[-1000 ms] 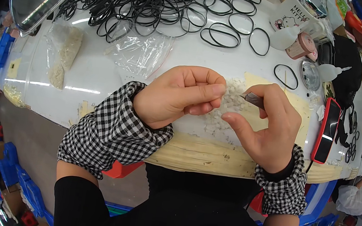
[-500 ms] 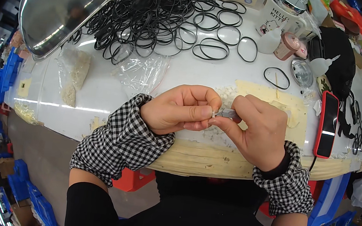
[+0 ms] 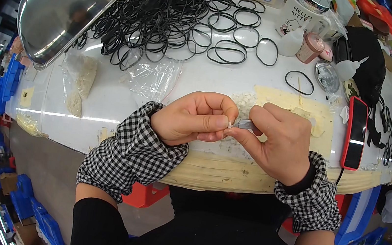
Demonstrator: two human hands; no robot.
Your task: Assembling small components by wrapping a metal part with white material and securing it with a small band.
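My left hand (image 3: 193, 120) is closed, pinching a tiny whitish piece (image 3: 229, 125) between thumb and index finger. In my right hand (image 3: 279, 146) is a flat grey metal blade (image 3: 244, 124); the rest of it is hidden inside the curled fingers. Its end meets the whitish piece, and the right thumb tip lies right beside the left fingertips. Just beyond and beneath the hands, many small white pieces (image 3: 243, 100) lie scattered on the table. Both forearms wear black-and-white checked sleeve covers.
Black rubber rings (image 3: 155, 18) lie heaped at the far left, beside a large shiny metal bowl (image 3: 63, 6). Clear plastic bags (image 3: 155, 77) lie nearer. To the right are a red-edged phone (image 3: 354, 133), a white mug (image 3: 302, 12) and squeeze bottles (image 3: 349, 69). Yellowish tape (image 3: 229, 173) covers the table's front edge.
Both hands keep the same grip, with only a very slight shift of the blade and fingers. The rest of the scene shifts a little with the camera.
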